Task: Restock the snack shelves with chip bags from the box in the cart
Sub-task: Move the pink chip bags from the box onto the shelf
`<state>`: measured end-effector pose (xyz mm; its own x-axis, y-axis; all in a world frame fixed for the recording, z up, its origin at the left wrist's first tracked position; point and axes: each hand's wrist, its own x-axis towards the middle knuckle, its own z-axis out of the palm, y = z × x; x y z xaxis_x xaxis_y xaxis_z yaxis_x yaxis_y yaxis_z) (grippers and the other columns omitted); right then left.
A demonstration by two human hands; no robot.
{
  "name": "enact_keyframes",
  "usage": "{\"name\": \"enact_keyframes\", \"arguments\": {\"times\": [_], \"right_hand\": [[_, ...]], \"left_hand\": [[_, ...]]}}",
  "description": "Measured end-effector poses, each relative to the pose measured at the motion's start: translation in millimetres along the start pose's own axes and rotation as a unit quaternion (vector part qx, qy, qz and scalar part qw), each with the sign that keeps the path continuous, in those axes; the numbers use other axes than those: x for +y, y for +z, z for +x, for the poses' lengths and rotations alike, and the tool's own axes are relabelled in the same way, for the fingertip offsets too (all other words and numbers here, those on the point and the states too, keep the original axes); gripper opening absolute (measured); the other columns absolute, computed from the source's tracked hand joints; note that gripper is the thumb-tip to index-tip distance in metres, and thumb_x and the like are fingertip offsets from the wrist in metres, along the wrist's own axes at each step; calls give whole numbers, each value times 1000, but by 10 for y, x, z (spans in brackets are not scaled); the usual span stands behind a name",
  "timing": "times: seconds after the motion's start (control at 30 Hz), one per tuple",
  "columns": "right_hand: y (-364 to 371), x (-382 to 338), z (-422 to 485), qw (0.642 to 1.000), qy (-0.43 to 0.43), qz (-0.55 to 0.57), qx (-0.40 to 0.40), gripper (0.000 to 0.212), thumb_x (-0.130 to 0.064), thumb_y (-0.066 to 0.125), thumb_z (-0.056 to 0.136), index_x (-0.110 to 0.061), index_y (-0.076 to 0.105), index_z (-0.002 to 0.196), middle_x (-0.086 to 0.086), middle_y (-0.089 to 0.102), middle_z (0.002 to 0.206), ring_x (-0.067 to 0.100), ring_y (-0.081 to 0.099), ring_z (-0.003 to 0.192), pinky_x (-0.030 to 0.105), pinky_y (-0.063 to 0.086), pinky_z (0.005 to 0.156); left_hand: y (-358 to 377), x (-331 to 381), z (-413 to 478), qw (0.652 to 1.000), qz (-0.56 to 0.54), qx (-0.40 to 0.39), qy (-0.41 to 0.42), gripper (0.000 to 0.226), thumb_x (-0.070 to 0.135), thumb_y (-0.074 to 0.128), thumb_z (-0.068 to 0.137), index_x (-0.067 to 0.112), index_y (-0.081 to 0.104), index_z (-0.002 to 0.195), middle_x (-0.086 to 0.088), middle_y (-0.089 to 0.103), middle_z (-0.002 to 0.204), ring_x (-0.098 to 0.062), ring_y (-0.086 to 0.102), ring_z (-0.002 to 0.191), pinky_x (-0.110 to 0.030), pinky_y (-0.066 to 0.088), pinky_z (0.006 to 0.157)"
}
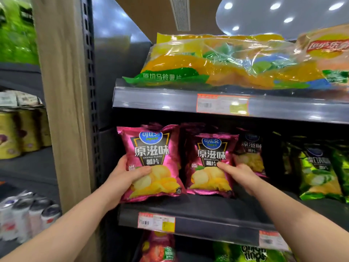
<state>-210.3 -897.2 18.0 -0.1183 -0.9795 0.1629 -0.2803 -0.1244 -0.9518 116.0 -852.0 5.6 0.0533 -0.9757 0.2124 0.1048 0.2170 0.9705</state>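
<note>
A pink chip bag (151,163) is held upright at the left end of the middle shelf (207,222), the left hand (124,178) closed around its lower left edge. The right hand (239,174) is laid open, fingers extended, against a second pink bag (207,167) standing just beside.

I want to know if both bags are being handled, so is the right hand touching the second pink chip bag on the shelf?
Touching. The head view shows the right hand with fingertips pressed on the front of the second pink chip bag.
</note>
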Motion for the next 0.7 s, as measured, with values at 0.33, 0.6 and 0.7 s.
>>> {"name": "enact_keyframes", "arguments": {"times": [0.33, 0.6, 0.7], "right_hand": [[26, -240, -68, 925, -161, -327, 108, 122, -32, 80, 67, -24, -8, 150, 6, -6, 160, 25, -1, 148, 40, 8, 119], [437, -583, -263, 730, -350, -586, -41, 92, -52, 61, 75, -31, 11, 149, 2, -3, 161, 26, -6, 148, 50, -5, 116], [723, -599, -297, 691, -365, -618, -84, 100, -57, 63, 75, -27, 5, 150, 4, -4, 161, 26, -3, 148, 53, -5, 115]], "left_hand": [[83, -86, 303, 999, 31, -14, -12, 82, 26, 84, 50, 22, 50, 124, -2, 71, 106, -16, 71, 89, -27, 55, 68], [109, -130, 444, 997, 59, -50, -28, 91, 30, 84, 46, 30, 43, 128, 2, 70, 105, -15, 72, 87, -28, 56, 67], [106, -144, 495, 996, 67, -54, -29, 102, 26, 82, 50, 34, 30, 137, 3, 66, 111, -17, 68, 95, -29, 54, 73]]}}
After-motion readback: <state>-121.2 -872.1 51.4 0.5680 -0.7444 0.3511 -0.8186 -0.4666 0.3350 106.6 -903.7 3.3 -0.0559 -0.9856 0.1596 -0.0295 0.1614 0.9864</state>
